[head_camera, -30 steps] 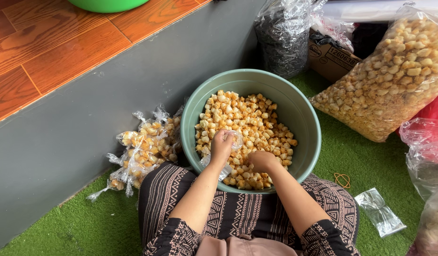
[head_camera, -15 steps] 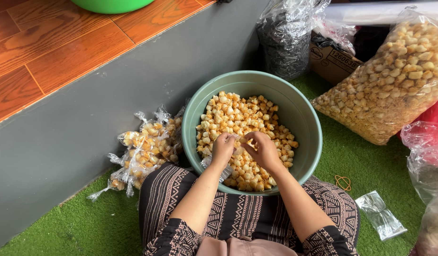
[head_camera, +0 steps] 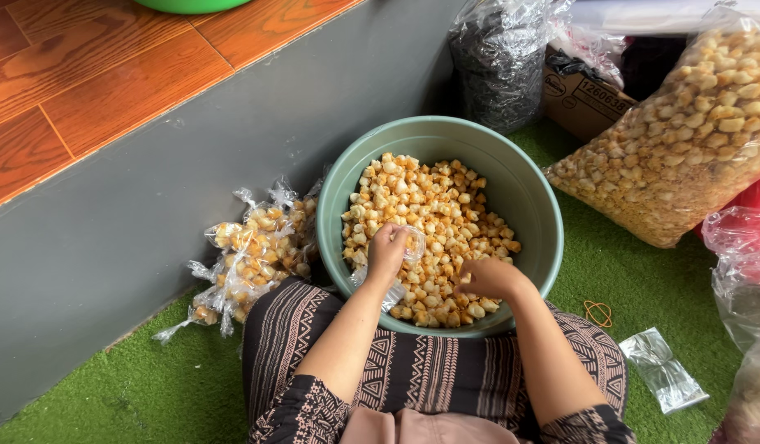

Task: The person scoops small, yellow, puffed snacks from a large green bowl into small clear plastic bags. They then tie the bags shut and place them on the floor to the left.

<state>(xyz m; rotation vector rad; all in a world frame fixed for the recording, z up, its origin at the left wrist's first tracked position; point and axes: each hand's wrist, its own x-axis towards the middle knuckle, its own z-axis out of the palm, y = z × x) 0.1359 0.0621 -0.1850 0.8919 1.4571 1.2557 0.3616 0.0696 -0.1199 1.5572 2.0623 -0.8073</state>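
Nearest, patterned black-and-pink trousers (head_camera: 429, 370) cover the lap, on green artificial turf (head_camera: 150, 395). An orange rubber band (head_camera: 597, 313) and a flat clear plastic sachet (head_camera: 661, 370) lie to the right. The left hand (head_camera: 388, 251) pinches a small clear plastic bag (head_camera: 413, 245) over golden puffed snacks (head_camera: 429, 214) in a round sage-green plastic basin (head_camera: 528, 197); the right hand (head_camera: 488, 278), fingers curled, rests on the snacks beside it. Tied filled snack packets (head_camera: 248, 255) lie left of the basin; a large clear sack of snacks (head_camera: 676, 148) stands beyond.

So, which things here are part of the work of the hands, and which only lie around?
In use:
- left hand holding a small clear bag
- right hand in the snacks
- green bowl
- filled small bags

Lying about:
- big snack bag
- dark bag
- cardboard box
- rubber band
- empty wrapper
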